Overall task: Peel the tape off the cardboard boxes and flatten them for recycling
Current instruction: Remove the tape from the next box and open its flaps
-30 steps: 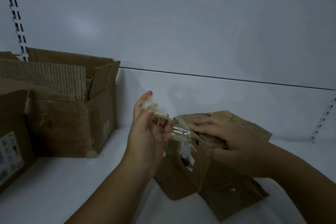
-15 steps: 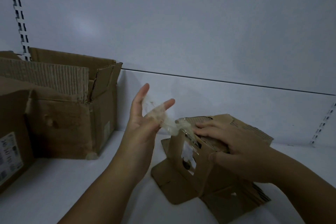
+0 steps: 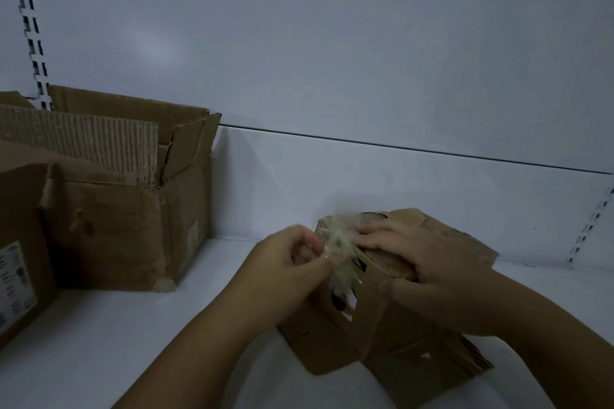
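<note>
— How many cardboard boxes are you counting?
— I'm counting three: the small box (image 3: 372,302), the large open box (image 3: 126,232) and the labelled box (image 3: 23,209).
— And hands?
— Two are showing: the left hand (image 3: 285,262) and the right hand (image 3: 432,279).
— Tape?
— One crumpled wad of tape (image 3: 335,242) is showing. I'm also seeing one label (image 3: 15,282) and two slotted uprights, the left upright (image 3: 30,26) and the right upright (image 3: 591,226).
— Loose cardboard?
— Some flat cardboard (image 3: 432,365) is lying under the small box; I'm not managing to tell whether it's separate.

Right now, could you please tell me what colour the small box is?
The small box is plain brown; head view.
</note>
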Demonstrator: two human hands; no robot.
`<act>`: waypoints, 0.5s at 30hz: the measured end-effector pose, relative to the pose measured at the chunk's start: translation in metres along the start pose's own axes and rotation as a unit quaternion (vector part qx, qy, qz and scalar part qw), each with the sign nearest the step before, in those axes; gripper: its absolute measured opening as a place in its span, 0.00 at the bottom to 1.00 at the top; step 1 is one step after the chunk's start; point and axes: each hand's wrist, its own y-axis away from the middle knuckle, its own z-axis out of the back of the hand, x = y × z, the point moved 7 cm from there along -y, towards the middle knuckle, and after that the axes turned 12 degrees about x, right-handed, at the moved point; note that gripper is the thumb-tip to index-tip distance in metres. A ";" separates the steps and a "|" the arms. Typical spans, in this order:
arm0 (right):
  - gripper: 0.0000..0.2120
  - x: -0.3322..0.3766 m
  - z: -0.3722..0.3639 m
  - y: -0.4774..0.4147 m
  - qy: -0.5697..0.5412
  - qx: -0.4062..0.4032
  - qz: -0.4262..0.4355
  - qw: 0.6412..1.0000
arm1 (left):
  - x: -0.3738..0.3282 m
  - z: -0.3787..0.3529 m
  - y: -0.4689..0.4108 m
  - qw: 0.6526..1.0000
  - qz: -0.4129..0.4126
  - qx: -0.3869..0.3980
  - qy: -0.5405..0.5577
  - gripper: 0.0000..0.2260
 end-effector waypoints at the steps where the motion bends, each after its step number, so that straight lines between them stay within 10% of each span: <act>1: 0.24 0.000 0.000 0.000 -0.001 0.001 0.001 1.000 | 0.001 -0.004 0.000 0.999 0.011 0.025 0.022 0.10; 15: 0.25 -0.004 -0.003 -0.001 -0.010 0.019 0.000 1.000 | 0.010 0.015 0.000 0.947 0.038 -0.030 0.319 0.13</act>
